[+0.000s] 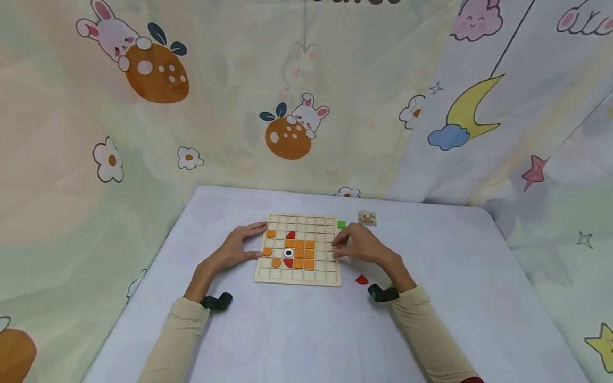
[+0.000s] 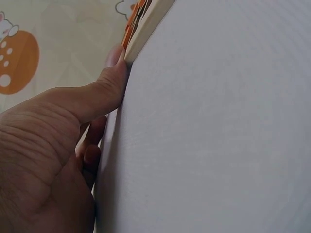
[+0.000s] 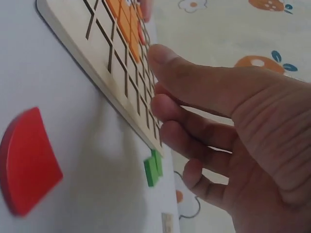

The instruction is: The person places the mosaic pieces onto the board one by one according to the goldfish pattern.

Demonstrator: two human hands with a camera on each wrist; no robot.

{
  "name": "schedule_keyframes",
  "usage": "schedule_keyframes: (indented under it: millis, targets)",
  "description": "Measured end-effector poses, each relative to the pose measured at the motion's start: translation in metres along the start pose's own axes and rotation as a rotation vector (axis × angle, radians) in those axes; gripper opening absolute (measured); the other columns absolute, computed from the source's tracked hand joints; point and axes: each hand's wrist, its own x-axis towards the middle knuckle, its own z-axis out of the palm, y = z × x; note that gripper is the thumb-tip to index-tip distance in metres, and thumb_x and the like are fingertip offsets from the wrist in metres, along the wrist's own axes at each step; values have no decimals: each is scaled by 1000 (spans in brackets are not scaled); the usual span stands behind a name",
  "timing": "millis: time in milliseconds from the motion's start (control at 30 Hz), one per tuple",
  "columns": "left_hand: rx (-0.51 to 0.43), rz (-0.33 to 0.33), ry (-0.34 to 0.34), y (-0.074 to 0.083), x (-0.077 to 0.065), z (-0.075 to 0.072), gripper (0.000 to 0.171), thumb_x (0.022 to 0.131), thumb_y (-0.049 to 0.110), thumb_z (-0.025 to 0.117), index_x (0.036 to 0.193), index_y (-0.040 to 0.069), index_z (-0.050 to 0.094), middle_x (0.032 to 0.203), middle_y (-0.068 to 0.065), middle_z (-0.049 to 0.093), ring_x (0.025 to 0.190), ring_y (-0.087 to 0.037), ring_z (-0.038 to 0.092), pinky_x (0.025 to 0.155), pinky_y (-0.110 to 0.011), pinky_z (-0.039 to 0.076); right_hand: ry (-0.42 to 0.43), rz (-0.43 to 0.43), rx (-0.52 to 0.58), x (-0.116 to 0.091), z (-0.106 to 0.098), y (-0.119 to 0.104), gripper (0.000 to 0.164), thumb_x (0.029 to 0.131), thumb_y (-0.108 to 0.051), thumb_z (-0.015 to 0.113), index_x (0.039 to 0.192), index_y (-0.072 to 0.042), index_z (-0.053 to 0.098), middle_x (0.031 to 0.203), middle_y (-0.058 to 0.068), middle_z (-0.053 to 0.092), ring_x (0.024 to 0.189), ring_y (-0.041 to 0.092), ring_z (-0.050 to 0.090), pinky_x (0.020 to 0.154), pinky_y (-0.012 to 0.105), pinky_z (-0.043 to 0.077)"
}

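Note:
A wooden grid board (image 1: 323, 227) lies on the white table. On it sit a block of orange square tiles (image 1: 304, 254), a round eye piece (image 1: 288, 253), two red quarter-round pieces (image 1: 290, 235) and, at the left, several orange discs (image 1: 267, 251). My left hand (image 1: 234, 246) spreads thumb and fingers along the board's left edge; the thumb (image 2: 114, 80) touches it in the left wrist view. Over the board's right edge hovers my right hand (image 1: 361, 244), fingers loosely bent. In the right wrist view, nothing shows between its thumb (image 3: 170, 60) and fingers.
A loose red quarter-round piece (image 1: 361, 279) lies right of the board, below my right hand. Green square pieces (image 3: 151, 170) rest by the board's far right corner. Behind them is a small patterned card (image 1: 366, 218). A printed cloth (image 1: 230, 106) hangs behind the table.

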Motion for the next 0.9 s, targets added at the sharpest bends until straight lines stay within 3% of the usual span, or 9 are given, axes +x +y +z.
schedule_keyframes:
  millis: [267,533,900]
  targets:
    - [-15,4,-8,0,1,0,85,91,18,89,166,16,48,178,-8,38,163,-43,32,131,-69,25,-105,96,-73,-28,-15,0,26,76,-15,101,96,-10,85,87,-3,79,83,14,66,76,27,56]
    - [-9,14,2,2,0,0,85,91,18,89,166,14,48,178,-10,39,163,-45,31,131,-72,25,-178,90,-73,-55,-22,9,32,65,-13,106,86,-13,82,81,1,75,77,15,65,73,27,54]
    - [-5,38,5,1,1,1,84,91,18,90,165,12,49,177,-11,40,163,-46,32,130,-71,24,-174,67,-39,-69,-14,21,24,73,-4,98,85,-16,81,78,-5,74,75,14,64,70,24,55]
